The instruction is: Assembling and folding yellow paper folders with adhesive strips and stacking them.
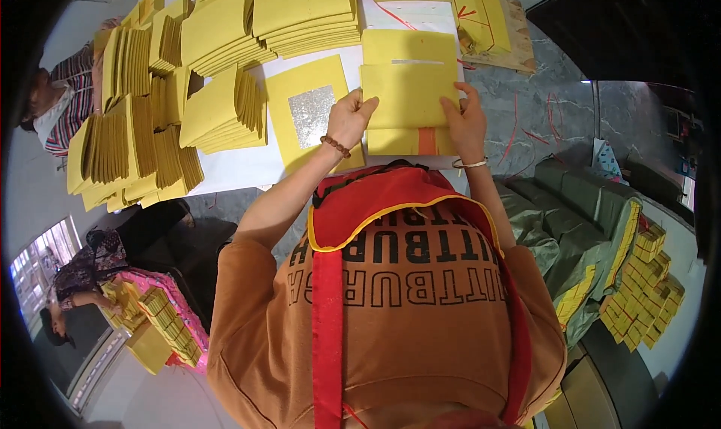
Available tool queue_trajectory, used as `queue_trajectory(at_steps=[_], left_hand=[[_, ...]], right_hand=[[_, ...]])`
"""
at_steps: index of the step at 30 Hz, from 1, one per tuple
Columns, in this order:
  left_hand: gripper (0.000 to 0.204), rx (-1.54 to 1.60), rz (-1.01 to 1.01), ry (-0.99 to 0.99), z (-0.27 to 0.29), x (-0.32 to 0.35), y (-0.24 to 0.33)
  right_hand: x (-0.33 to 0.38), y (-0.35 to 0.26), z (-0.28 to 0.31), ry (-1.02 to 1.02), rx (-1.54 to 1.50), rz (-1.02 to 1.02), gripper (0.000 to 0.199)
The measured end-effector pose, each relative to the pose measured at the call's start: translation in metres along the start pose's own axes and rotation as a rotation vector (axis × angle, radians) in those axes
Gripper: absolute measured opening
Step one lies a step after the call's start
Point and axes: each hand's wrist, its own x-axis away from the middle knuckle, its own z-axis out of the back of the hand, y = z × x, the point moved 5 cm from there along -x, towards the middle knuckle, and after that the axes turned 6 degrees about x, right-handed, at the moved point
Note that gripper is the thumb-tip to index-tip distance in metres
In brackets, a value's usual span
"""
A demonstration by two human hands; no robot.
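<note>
Between my two hands is a folded yellow paper (405, 95) at the near right of the table. My left hand (351, 121) grips its left edge, fingers curled and thumb on top. On the right edge, my right hand (467, 125) presses with the thumb while its fingers wrap the side. Beneath and just beyond lies more yellow paper (409, 44); a red-orange strip (427, 141) shows on the near part. Beside my left hand rests a flat yellow sheet with a silver foil square (311, 116).
Stacks of folded yellow paper (225, 113) crowd the left and far side of the white table (233, 166). A bundle tied with red string (484, 16) sits at the far right. Two other people work at the left. More yellow bundles (644, 286) are piled at right.
</note>
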Motion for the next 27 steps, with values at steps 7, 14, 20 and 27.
queue_trajectory(at_steps=[7, 14, 20, 27], left_hand=[[0.04, -0.668, -0.768, 0.331, -0.011, 0.029, 0.075], [0.062, -0.934, -0.875, -0.123, -0.067, 0.027, 0.04], [0.065, -0.963, -0.825, -0.152, -0.066, 0.025, 0.04], [0.068, -0.791, -0.829, -0.203, -0.057, 0.024, 0.044]], right_hand=[[-0.001, 0.007, -0.002, 0.059, 0.028, 0.039, 0.035], [0.003, 0.0, -0.001, 0.036, 0.117, 0.032, 0.036], [0.03, -0.038, -0.01, 0.093, 0.675, 0.503, 0.046], [0.036, -0.023, -0.032, 0.004, 0.735, 0.516, 0.047]])
